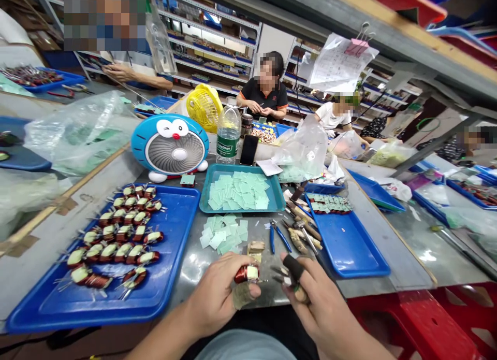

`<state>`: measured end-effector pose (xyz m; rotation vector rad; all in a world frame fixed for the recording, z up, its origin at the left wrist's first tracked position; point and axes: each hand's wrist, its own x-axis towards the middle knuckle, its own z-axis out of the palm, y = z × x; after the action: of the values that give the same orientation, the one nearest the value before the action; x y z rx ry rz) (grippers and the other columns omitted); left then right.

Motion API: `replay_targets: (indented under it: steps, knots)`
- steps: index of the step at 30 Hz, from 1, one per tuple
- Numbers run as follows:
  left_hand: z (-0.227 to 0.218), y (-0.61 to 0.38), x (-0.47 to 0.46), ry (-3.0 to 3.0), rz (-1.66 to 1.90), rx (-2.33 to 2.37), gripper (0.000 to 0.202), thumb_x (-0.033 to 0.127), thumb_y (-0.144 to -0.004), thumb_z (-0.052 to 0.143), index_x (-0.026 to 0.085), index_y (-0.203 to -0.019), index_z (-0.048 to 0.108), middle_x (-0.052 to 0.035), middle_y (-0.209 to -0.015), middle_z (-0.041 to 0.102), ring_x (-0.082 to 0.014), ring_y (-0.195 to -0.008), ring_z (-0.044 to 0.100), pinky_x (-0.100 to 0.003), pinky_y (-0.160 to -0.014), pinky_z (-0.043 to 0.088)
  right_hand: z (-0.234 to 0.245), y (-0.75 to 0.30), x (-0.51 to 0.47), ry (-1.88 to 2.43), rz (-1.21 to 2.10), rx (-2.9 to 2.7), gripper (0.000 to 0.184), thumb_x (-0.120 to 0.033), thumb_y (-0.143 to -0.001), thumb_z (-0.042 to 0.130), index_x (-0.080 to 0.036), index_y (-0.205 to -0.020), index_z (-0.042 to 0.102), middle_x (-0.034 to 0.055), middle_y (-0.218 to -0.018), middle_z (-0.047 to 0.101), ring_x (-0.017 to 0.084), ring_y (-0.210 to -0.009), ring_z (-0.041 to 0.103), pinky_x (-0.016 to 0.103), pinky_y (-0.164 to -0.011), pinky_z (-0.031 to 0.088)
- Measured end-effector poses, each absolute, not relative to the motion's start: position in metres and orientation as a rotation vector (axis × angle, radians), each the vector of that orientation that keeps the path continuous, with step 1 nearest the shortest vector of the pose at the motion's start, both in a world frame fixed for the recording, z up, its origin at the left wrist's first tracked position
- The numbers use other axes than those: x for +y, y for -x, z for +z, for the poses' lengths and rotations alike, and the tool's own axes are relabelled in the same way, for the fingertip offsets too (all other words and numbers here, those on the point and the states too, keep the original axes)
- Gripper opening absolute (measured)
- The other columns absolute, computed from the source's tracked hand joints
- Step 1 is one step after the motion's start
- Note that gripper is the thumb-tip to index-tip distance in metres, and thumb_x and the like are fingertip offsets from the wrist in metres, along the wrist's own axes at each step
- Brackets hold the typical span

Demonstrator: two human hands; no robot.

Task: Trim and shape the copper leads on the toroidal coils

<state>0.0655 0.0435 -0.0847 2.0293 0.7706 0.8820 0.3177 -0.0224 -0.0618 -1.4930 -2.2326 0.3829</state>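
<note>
My left hand (217, 287) is closed around a copper-wound coil (245, 273) with a pale yellow top, its thumb and fingers on either side. My right hand (316, 292) is wrapped round a hand tool with dark jaws (280, 272), which looks like pliers; its handle is mostly hidden in the palm. The jaws point toward the coil, with a small gap between. A dark sleeve covers one finger of the right hand, and a tan wrap is on the left thumb. Just beyond the coil stands a small tan block (256, 250).
A blue tray (171, 256) at left holds rows of coils. Green sheets lie in a teal tray (281, 194) and in a loose pile (225, 234). Blue-handled cutters (280, 238) lie near wrapped tools (301, 241). Another blue tray (353, 251), a fan (171, 147) and a bottle (228, 134) stand around.
</note>
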Motion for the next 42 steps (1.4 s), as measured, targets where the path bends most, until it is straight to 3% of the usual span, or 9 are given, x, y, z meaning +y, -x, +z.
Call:
replay_targets:
  steps: [4, 8, 16, 20, 24, 29, 33, 37, 42]
  knots:
    - [-0.082, -0.068, 0.046, -2.082, 0.869, 0.747, 0.026, 0.035, -0.092, 0.065, 0.019, -0.113, 0.064, -0.0048, -0.094, 0.072, -0.0159, -0.084, 0.062, -0.023, -0.079, 0.042, -0.064, -0.311, -0.023, 1.455, 0.419, -2.314, 0.061, -0.007, -0.092, 0.05, -0.026, -0.149, 0.038, 0.0124, -0.121, 0.054, 0.028, -0.105, 0.053, 0.046, -0.088, 0.05]
    - [-0.079, -0.066, 0.046, -2.107, 0.819, 0.688, 0.018, 0.031, -0.09, 0.067, 0.018, -0.102, 0.066, -0.004, -0.085, 0.07, -0.0151, -0.078, 0.059, -0.022, -0.076, 0.04, -0.052, -0.307, -0.016, 1.447, 0.345, -2.46, 0.029, -0.009, -0.089, 0.05, -0.021, -0.114, 0.058, 0.0092, -0.101, 0.059, 0.027, -0.089, 0.052, 0.043, -0.076, 0.048]
    - [-0.099, -0.025, 0.038, -1.352, 0.873, 1.043, 0.041, 0.05, -0.091, 0.063, 0.02, -0.119, 0.065, -0.0062, -0.098, 0.071, -0.0179, -0.085, 0.067, -0.024, -0.082, 0.049, -0.052, -0.324, 0.049, 1.689, 0.265, -2.349, 0.012, -0.018, -0.096, 0.054, -0.018, -0.085, 0.049, 0.0011, -0.079, 0.055, 0.015, -0.07, 0.052, 0.028, -0.064, 0.044]
    - [-0.098, -0.026, 0.036, -0.829, 1.069, 0.999, 0.055, 0.056, -0.087, 0.066, 0.017, -0.124, 0.062, -0.005, -0.087, 0.07, -0.0131, -0.071, 0.061, -0.025, -0.077, 0.051, -0.064, -0.302, 0.111, 1.516, 0.271, -2.546, 0.014, -0.025, -0.095, 0.061, -0.015, -0.085, 0.058, 0.0, -0.08, 0.059, 0.015, -0.076, 0.059, 0.029, -0.072, 0.048]
    - [-0.093, -0.033, 0.036, -0.507, 1.093, 0.84, 0.059, 0.059, -0.093, 0.053, 0.017, -0.134, 0.059, -0.0078, -0.09, 0.07, -0.0133, -0.071, 0.059, -0.029, -0.076, 0.054, -0.082, -0.265, 0.143, 1.324, 0.288, -2.719, 0.032, -0.026, -0.108, 0.041, -0.009, -0.1, 0.066, 0.002, -0.099, 0.064, 0.018, -0.098, 0.066, 0.036, -0.09, 0.051]
    - [-0.101, -0.03, 0.033, -0.354, 1.101, 0.736, 0.048, 0.043, -0.094, 0.059, 0.018, -0.135, 0.059, -0.0116, -0.11, 0.068, -0.0169, -0.09, 0.064, -0.036, -0.091, 0.056, -0.11, -0.252, 0.163, 1.265, 0.397, -2.802, 0.013, -0.029, -0.097, 0.066, -0.016, -0.098, 0.067, 0.0046, -0.1, 0.069, 0.018, -0.091, 0.066, 0.037, -0.084, 0.056]
    - [-0.103, -0.028, 0.034, -0.388, 1.093, 0.774, 0.046, 0.029, -0.086, 0.074, 0.022, -0.129, 0.06, -0.0074, -0.12, 0.064, -0.0167, -0.098, 0.068, -0.03, -0.098, 0.054, -0.111, -0.261, 0.167, 1.305, 0.534, -2.668, 0.009, -0.024, -0.096, 0.065, -0.015, -0.094, 0.066, 0.0043, -0.098, 0.068, 0.019, -0.094, 0.065, 0.039, -0.089, 0.053]
    - [-0.097, -0.041, 0.041, -0.561, 1.082, 0.775, 0.049, 0.029, -0.08, 0.081, 0.027, -0.119, 0.051, -0.0028, -0.112, 0.064, -0.0123, -0.087, 0.069, -0.026, -0.087, 0.055, -0.082, -0.272, 0.142, 1.382, 0.718, -2.372, 0.005, -0.019, -0.091, 0.064, -0.014, -0.09, 0.063, 0.0055, -0.089, 0.068, 0.021, -0.086, 0.064, 0.036, -0.081, 0.051]
    - [-0.089, -0.07, 0.049, -0.786, 1.041, 0.744, 0.054, 0.025, -0.075, 0.085, 0.027, -0.109, 0.043, 0.0037, -0.094, 0.06, -0.0066, -0.069, 0.063, -0.021, -0.067, 0.055, -0.059, -0.27, 0.08, 1.371, 0.996, -1.95, 0.02, -0.033, -0.102, 0.05, -0.018, -0.111, 0.06, 0.0056, -0.102, 0.072, 0.018, -0.092, 0.069, 0.027, -0.08, 0.055]
